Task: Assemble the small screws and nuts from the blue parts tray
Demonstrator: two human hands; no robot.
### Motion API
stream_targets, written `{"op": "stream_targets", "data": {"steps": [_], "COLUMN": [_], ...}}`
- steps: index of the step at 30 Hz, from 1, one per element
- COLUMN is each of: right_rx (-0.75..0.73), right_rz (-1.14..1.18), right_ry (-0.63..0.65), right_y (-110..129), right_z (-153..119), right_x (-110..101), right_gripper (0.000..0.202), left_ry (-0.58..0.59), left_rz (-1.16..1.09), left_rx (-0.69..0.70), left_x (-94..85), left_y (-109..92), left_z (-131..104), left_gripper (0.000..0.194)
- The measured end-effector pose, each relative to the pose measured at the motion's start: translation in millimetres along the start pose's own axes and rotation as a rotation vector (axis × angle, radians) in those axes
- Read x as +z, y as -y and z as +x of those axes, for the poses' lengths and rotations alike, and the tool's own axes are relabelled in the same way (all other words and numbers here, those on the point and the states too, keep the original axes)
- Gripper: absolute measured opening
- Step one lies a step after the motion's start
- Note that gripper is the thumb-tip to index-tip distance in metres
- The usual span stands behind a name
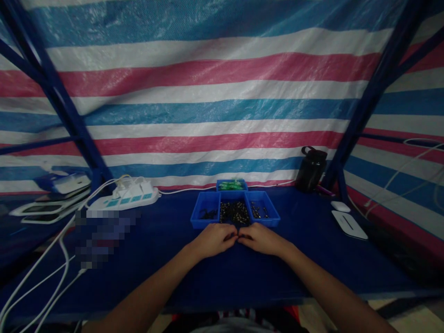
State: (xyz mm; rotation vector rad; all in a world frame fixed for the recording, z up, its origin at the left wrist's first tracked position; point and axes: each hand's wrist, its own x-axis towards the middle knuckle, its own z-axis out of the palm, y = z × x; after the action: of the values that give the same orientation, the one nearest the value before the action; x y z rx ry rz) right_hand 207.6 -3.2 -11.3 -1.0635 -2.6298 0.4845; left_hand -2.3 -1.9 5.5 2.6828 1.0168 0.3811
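Meeting hands: left hand (pixel 218 239) and right hand (pixel 261 237) stand almost fingertip to fingertip at the near edge of the blue tray (pixel 198 224); from my remote seat I see both forearms reaching in over the table (pixel 239 282).
Left hand: fingers curled, thumb close under the index finger, a slim gap between; whether the tips pinch a piece I cannot tell.
Right hand: likewise curled, thumb and index drawn near each other; any piece at its tips is too small and dark for me to make out.
Middle compartment (pixel 233 195): heap of small dark and brassy parts (pixel 236 212), just beyond the fingertips; the stock nearest both hands.
Left compartment (pixel 208 201): a few black pieces (pixel 208 214), lying loose.
Right compartment (pixel 265 199): thin scatter of brass-toned pieces (pixel 259 211).
Rear box (pixel 246 188): green packets (pixel 231 185), just behind the tray.
Fingertips: step in hand, as I judge it, fine two-handed work on something small; contact between the hands unconfirmed.
Near wall: the next move, in my judgement, calls for a light pinch and level wrists; a knock here could jolt the loose parts.
Outliers: power strip (pixel 149 202), far left; black bottle (pixel 310 171), far right.
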Motion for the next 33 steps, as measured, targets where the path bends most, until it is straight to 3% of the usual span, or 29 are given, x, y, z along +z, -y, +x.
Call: {"op": "stream_targets", "data": {"steps": [9,20,33], "right_rx": [0.013,0.064,0.014], "right_rz": [-0.006,0.027,0.241], "right_ry": [-0.025,-0.062,-0.069], "right_y": [0.9,2.6,1.6], "right_z": [1.2,-0.6,-1.4], "right_x": [3.5,-4.6,-0.3], "right_gripper": [0.018,0.019,0.015], "left_ry": [-0.022,0.022,0.039], "left_rz": [-0.015,0.007,0.077], "left_rx": [0.083,-0.044,0.001], "left_x": [2.1,-4.0,6.1], "left_y": [-2.4,1.1,4.8], "left_z": [-1.5,-1.0,-0.9], "left_gripper": [0.012,0.008,0.012]}}
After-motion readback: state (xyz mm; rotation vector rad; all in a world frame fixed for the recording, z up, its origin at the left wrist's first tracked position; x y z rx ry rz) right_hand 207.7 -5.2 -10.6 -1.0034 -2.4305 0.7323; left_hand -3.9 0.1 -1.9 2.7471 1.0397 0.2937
